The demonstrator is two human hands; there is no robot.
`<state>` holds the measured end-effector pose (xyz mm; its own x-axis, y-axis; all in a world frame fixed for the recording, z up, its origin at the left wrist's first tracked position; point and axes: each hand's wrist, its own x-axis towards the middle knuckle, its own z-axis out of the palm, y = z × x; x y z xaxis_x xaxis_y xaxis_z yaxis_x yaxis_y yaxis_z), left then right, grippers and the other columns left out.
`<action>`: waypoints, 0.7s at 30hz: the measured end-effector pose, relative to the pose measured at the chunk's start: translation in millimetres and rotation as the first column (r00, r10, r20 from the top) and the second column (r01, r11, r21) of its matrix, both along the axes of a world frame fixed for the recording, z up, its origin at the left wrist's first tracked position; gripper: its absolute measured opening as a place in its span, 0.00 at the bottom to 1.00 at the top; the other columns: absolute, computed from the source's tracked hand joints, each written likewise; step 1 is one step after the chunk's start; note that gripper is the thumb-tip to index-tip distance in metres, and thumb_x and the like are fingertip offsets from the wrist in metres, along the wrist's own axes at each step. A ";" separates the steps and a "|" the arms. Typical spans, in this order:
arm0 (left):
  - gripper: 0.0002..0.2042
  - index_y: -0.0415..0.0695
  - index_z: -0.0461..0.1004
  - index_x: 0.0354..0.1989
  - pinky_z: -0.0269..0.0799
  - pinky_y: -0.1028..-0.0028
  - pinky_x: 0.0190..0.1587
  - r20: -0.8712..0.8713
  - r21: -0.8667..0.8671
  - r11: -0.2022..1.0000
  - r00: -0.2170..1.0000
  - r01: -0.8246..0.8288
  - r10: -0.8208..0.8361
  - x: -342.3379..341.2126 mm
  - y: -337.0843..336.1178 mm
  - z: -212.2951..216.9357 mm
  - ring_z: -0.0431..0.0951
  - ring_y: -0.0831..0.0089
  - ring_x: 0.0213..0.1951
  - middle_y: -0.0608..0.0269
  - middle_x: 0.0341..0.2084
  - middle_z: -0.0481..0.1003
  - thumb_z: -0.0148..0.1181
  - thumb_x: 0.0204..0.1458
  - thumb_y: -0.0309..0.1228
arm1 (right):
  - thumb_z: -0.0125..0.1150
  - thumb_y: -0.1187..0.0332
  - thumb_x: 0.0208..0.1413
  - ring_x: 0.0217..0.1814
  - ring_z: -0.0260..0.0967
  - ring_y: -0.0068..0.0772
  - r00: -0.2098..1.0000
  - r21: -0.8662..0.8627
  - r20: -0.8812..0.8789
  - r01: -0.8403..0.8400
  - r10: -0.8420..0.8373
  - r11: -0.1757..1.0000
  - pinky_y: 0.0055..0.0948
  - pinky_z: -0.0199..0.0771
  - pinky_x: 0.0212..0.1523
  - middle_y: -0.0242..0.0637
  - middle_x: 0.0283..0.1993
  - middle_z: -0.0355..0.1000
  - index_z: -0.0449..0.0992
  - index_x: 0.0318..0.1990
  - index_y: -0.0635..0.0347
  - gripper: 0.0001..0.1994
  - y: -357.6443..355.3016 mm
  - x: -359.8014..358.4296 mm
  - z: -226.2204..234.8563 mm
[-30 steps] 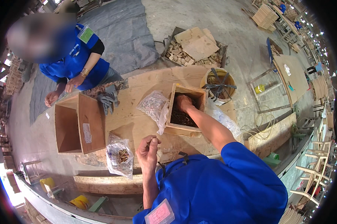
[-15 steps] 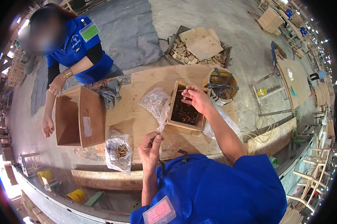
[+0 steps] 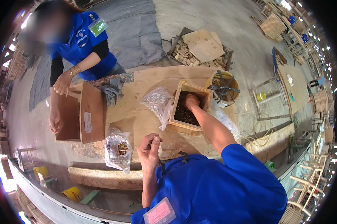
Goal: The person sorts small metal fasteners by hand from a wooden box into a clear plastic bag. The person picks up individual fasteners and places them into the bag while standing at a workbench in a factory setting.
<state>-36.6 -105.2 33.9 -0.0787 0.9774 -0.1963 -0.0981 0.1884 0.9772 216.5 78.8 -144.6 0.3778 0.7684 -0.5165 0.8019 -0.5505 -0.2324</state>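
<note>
My right hand (image 3: 192, 100) reaches down inside a small open wooden box (image 3: 182, 125) that holds dark and brass-coloured screws or bolts. Its fingers are hidden among the hardware. Over the near edge of the worktable, my left hand (image 3: 149, 150) is closed with thumb and fingers pressed together; whatever it holds is too small to make out. Beside the box on the left lies a clear plastic bag (image 3: 157, 105) of small metal pieces. Another clear bag (image 3: 117, 155), with brass-coloured screws in it, rests left of my left hand.
A plywood-topped table (image 3: 138, 80) bears a larger wooden box (image 3: 92, 112), grey gloves (image 3: 111, 91) and a yellow bucket (image 3: 233, 83) with black straps. Across it at the left stands a person in blue (image 3: 87, 54), arms at the larger box. Beyond is a bin of wood offcuts (image 3: 183, 54).
My right hand has gone from above the small box down into it. My left hand stays closed in nearly the same place. The other person's hands have shifted slightly right.
</note>
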 end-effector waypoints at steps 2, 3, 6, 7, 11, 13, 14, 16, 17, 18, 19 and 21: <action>0.09 0.36 0.76 0.41 0.68 0.78 0.36 0.018 -0.041 0.998 0.999 -0.041 0.042 -5.6 -0.6 2.0 0.73 0.79 0.31 0.63 0.28 0.78 0.59 0.59 0.29 | 0.55 0.66 0.52 0.54 0.74 0.48 0.999 -0.041 0.020 -0.030 0.031 0.999 0.40 0.77 0.51 0.48 0.50 0.76 0.81 0.45 0.57 0.14 1.5 2.2 8.1; 0.09 0.36 0.76 0.40 0.67 0.79 0.36 0.025 -0.037 0.998 0.999 -0.044 0.045 -7.5 -0.6 1.6 0.73 0.80 0.31 0.63 0.28 0.78 0.59 0.59 0.29 | 0.56 0.67 0.52 0.53 0.75 0.49 0.999 -0.033 -0.035 -0.027 0.025 0.999 0.41 0.76 0.50 0.49 0.49 0.76 0.81 0.44 0.57 0.14 6.9 5.1 10.3; 0.09 0.36 0.76 0.40 0.67 0.79 0.35 0.024 -0.033 0.999 0.999 -0.038 0.039 -11.4 0.6 -1.7 0.72 0.80 0.30 0.63 0.28 0.78 0.59 0.59 0.30 | 0.58 0.65 0.52 0.46 0.77 0.46 0.928 0.253 -0.358 -0.012 0.105 0.967 0.38 0.77 0.44 0.47 0.44 0.78 0.80 0.42 0.62 0.13 -8.6 26.1 31.3; 0.09 0.36 0.76 0.40 0.66 0.79 0.34 0.008 -0.037 0.999 0.999 -0.037 0.037 -11.3 1.6 -3.6 0.72 0.81 0.30 0.63 0.28 0.78 0.59 0.59 0.30 | 0.58 0.65 0.54 0.37 0.77 0.38 0.839 0.244 -0.534 0.034 0.105 0.969 0.33 0.77 0.37 0.40 0.37 0.78 0.79 0.37 0.63 0.10 -14.2 22.9 44.9; 0.08 0.36 0.76 0.40 0.65 0.81 0.33 0.001 -0.030 0.999 0.999 0.033 -0.033 -4.3 13.3 -2.1 0.70 0.83 0.29 0.64 0.28 0.77 0.58 0.59 0.29 | 0.58 0.67 0.57 0.29 0.72 0.26 0.103 -0.081 -0.985 0.438 -0.139 0.895 0.28 0.72 0.27 0.33 0.31 0.75 0.75 0.33 0.57 0.05 -37.9 40.2 85.9; 0.08 0.36 0.76 0.41 0.64 0.81 0.32 0.008 -0.003 0.998 0.998 0.066 -0.065 -0.9 16.7 -3.6 0.69 0.84 0.28 0.65 0.28 0.77 0.58 0.59 0.29 | 0.59 0.67 0.57 0.27 0.70 0.23 -0.273 -0.313 -0.943 0.534 -0.191 0.786 0.27 0.70 0.25 0.32 0.30 0.75 0.74 0.32 0.54 0.04 -47.7 38.2 100.1; 0.08 0.37 0.76 0.41 0.64 0.81 0.31 0.009 0.013 0.997 0.997 0.080 -0.080 0.9 17.7 -5.5 0.68 0.84 0.28 0.65 0.28 0.77 0.58 0.59 0.28 | 0.60 0.68 0.56 0.27 0.70 0.23 -0.254 -0.320 -0.944 0.535 -0.213 0.782 0.27 0.70 0.24 0.32 0.30 0.75 0.74 0.33 0.54 0.03 -46.7 36.9 98.9; 0.08 0.37 0.77 0.42 0.64 0.81 0.31 0.008 0.035 0.990 0.990 0.139 -0.139 3.6 20.3 -5.4 0.68 0.84 0.28 0.66 0.28 0.77 0.58 0.58 0.28 | 0.61 0.68 0.55 0.27 0.70 0.23 -0.217 -0.329 -0.944 0.562 -0.249 0.759 0.26 0.70 0.24 0.32 0.30 0.74 0.74 0.33 0.54 0.03 -47.4 42.7 86.7; 0.08 0.37 0.77 0.42 0.64 0.81 0.31 0.003 0.039 0.985 0.986 0.165 -0.166 4.3 20.9 -4.9 0.68 0.84 0.28 0.65 0.28 0.77 0.59 0.58 0.28 | 0.64 0.68 0.53 0.28 0.71 0.26 -0.084 -0.266 -0.961 0.549 -0.264 0.792 0.28 0.73 0.26 0.32 0.28 0.74 0.76 0.32 0.56 0.04 -46.3 44.5 76.8; 0.08 0.37 0.77 0.42 0.64 0.81 0.31 -0.009 0.040 0.983 0.984 0.180 -0.180 4.5 21.0 -5.2 0.68 0.84 0.28 0.65 0.29 0.77 0.59 0.58 0.27 | 0.65 0.67 0.52 0.29 0.73 0.29 0.212 -0.106 -0.946 0.510 -0.244 0.854 0.30 0.74 0.28 0.34 0.28 0.75 0.77 0.31 0.57 0.05 -42.9 38.8 71.0; 0.08 0.37 0.77 0.42 0.64 0.81 0.32 -0.007 0.024 0.982 0.983 0.185 -0.185 4.5 20.5 -4.6 0.69 0.83 0.29 0.65 0.29 0.77 0.59 0.58 0.27 | 0.66 0.66 0.51 0.30 0.74 0.32 0.490 0.040 -0.850 0.422 -0.192 0.906 0.31 0.75 0.29 0.36 0.28 0.76 0.78 0.31 0.58 0.07 -38.5 27.7 66.7; 0.08 0.37 0.77 0.42 0.65 0.80 0.33 -0.003 -0.007 0.983 0.983 0.185 -0.185 2.9 17.7 -2.6 0.69 0.83 0.30 0.66 0.29 0.77 0.60 0.57 0.27 | 0.66 0.64 0.47 0.37 0.78 0.42 0.917 0.366 -0.365 -0.019 0.162 0.930 0.37 0.78 0.37 0.45 0.33 0.79 0.82 0.34 0.61 0.10 -29.9 14.8 60.2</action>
<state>-33.8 -87.5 31.3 0.1023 0.9738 -0.2029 -0.0571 0.2094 0.9762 231.3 48.9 -84.3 0.1258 0.9461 -0.2984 0.6526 -0.3055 -0.6934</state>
